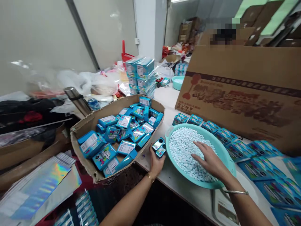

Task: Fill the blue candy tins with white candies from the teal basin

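Note:
My left hand (155, 164) is closed around two small blue tins (159, 147), held side by side at the table's edge. A dark round spot shows on each tin. The tins are right beside the rim of a teal basin (229, 161) filled with small white candy-like pellets (185, 150). Over the pellets, my right hand (209, 158) has its fingers spread and holds nothing; the fingertips are at the surface of the heap. To the left of my left hand stands a cut-down cardboard box (88, 125) full of blue printed packs (124, 121).
Under the basin is a white scale (221, 201). Rows of blue packs (265, 169) line the right side. A large cardboard carton (235, 91) rises behind them. Wrapped stacks of packs (141, 75) and a steel flask (77, 99) stand at the back left.

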The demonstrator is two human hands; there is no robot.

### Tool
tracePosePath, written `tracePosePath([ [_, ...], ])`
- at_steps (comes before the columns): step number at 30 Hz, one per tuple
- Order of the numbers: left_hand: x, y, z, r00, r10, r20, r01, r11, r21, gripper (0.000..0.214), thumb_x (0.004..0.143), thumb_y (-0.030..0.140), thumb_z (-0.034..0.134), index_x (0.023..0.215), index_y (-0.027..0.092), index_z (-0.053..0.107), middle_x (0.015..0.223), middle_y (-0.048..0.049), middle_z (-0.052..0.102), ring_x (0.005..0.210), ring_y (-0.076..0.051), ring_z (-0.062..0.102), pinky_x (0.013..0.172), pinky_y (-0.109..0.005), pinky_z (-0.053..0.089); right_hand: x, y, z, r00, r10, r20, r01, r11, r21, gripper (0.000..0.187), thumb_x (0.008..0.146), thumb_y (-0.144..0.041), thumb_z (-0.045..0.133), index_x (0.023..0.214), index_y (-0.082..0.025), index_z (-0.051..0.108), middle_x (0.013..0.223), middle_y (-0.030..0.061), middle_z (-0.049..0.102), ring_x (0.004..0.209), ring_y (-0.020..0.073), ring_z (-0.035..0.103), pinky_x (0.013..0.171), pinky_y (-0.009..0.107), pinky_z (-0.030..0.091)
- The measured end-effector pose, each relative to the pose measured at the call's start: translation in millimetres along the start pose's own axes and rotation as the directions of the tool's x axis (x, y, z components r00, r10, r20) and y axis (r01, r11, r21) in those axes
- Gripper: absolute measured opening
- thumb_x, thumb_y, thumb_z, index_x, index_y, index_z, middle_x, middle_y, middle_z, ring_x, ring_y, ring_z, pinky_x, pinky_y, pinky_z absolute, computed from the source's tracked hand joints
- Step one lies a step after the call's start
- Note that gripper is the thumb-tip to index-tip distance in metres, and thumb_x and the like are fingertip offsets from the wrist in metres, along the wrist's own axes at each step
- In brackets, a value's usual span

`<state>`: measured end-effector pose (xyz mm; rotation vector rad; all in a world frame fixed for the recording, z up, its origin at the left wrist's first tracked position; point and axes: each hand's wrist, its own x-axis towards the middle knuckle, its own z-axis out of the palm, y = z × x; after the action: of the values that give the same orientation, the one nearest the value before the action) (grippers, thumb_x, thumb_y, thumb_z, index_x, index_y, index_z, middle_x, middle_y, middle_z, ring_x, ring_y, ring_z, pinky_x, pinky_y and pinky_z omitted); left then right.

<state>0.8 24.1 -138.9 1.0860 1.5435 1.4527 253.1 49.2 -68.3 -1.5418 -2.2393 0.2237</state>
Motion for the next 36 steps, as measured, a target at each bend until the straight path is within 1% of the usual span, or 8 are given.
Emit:
tracePosePath([
  [5, -48, 43, -40.8, 0.995, -0.049, 0.089, 0.039, 0.993, 0.110, 0.109, 0.061, 0.022, 0.082, 0.150, 0.016, 0.021, 0.159, -0.0240, 0.023, 0.149, -0.039, 0.022, 0.120, -0.056, 0.026, 33, -25, -10, 0.994, -0.084, -0.066, 0.087, 0.995, 0.049, 0.056, 0.093, -0.055, 0.044, 0.137, -0.022, 0.051, 0.132, 0.0158, 0.060, 0.123, 0.0339, 0.056, 0.104, 0.051, 0.046],
  [8, -59, 95, -111.1, 0.942, 0.232, 0.243, -0.263, 0.959, 0.103, 0.098, 0.068, 0.025, 0.081, 0.151, 0.026, 0.030, 0.153, -0.0155, 0.041, 0.138, -0.036, 0.044, 0.114, -0.052, 0.040, 62, -61, -17, 0.985, -0.163, -0.063, 0.169, 0.980, 0.106, 0.051, 0.095, -0.052, 0.044, 0.137, -0.025, 0.051, 0.130, 0.0135, 0.061, 0.119, 0.0313, 0.059, 0.099, 0.046, 0.049],
  [11, -2, 151, -187.8, 0.885, 0.455, 0.096, -0.459, 0.821, 0.341, 0.086, 0.076, 0.032, 0.075, 0.150, 0.025, 0.031, 0.143, -0.0129, 0.052, 0.130, -0.032, 0.052, 0.110, -0.049, 0.044, 105, -117, -11, 0.955, -0.296, -0.008, 0.294, 0.943, 0.158, 0.049, 0.096, -0.047, 0.044, 0.140, -0.026, 0.048, 0.131, 0.0126, 0.059, 0.117, 0.0293, 0.060, 0.096, 0.044, 0.051],
  [15, 109, 187, -245.7, 0.952, 0.242, 0.186, -0.269, 0.376, 0.887, 0.076, 0.076, 0.041, 0.074, 0.140, 0.012, 0.043, 0.133, -0.0203, 0.057, 0.125, -0.037, 0.053, 0.105, -0.053, 0.042, 168, -207, 26, 0.891, -0.417, 0.179, 0.400, 0.908, 0.124, 0.062, 0.093, -0.039, 0.053, 0.149, -0.021, 0.036, 0.142, 0.0163, 0.049, 0.128, 0.0319, 0.050, 0.102, 0.047, 0.045],
  [20, 163, 164, -243.8, 0.943, -0.118, 0.313, -0.321, -0.062, 0.945, 0.050, 0.072, 0.042, 0.079, 0.110, 0.015, 0.064, 0.122, -0.0203, 0.063, 0.121, -0.039, 0.055, 0.100, -0.049, 0.042, 226, -280, 88, 0.892, -0.294, 0.342, 0.302, 0.953, 0.030, 0.102, 0.074, -0.046, 0.077, 0.155, -0.023, 0.020, 0.159, 0.0223, 0.022, 0.145, 0.0432, 0.020, 0.107, 0.060, 0.032],
  [25, 165, 142, -241.0, 0.930, -0.151, 0.334, -0.342, -0.029, 0.939, 0.044, 0.060, 0.027, 0.086, 0.099, 0.017, 0.067, 0.117, -0.0175, 0.067, 0.117, -0.037, 0.059, 0.097, -0.043, 0.044, 240, -283, 115, 0.881, -0.250, 0.401, 0.268, 0.963, 0.014, 0.090, 0.070, -0.034, 0.078, 0.149, -0.025, 0.036, 0.146, 0.0219, 0.040, 0.134, 0.0409, 0.038, 0.106, 0.057, 0.029],
  [30, 147, 154, -254.1, 0.919, -0.058, 0.390, -0.378, 0.157, 0.913, 0.033, 0.073, 0.024, 0.071, 0.105, 0.021, 0.063, 0.102, -0.0072, 0.071, 0.100, -0.030, 0.067, 0.084, -0.036, 0.049, 232, -249, 80, 0.907, -0.190, 0.376, 0.025, 0.916, 0.401, 0.076, 0.066, -0.044, 0.079, 0.135, -0.023, 0.056, 0.128, 0.0129, 0.056, 0.118, 0.0331, 0.053, 0.097, 0.043, 0.041],
  [36, 109, 180, -220.9, 0.583, 0.519, 0.626, -0.811, 0.320, 0.489, 0.049, 0.075, 0.007, 0.055, 0.121, 0.024, 0.057, 0.119, -0.0080, 0.058, 0.113, -0.025, 0.055, 0.101, -0.041, 0.045, 186, -205, 29, 0.912, -0.128, 0.391, -0.318, 0.381, 0.868, 0.061, 0.074, -0.064, 0.070, 0.119, -0.024, 0.066, 0.126, 0.0094, 0.062, 0.111, 0.0263, 0.058, 0.077, 0.034, 0.052],
])
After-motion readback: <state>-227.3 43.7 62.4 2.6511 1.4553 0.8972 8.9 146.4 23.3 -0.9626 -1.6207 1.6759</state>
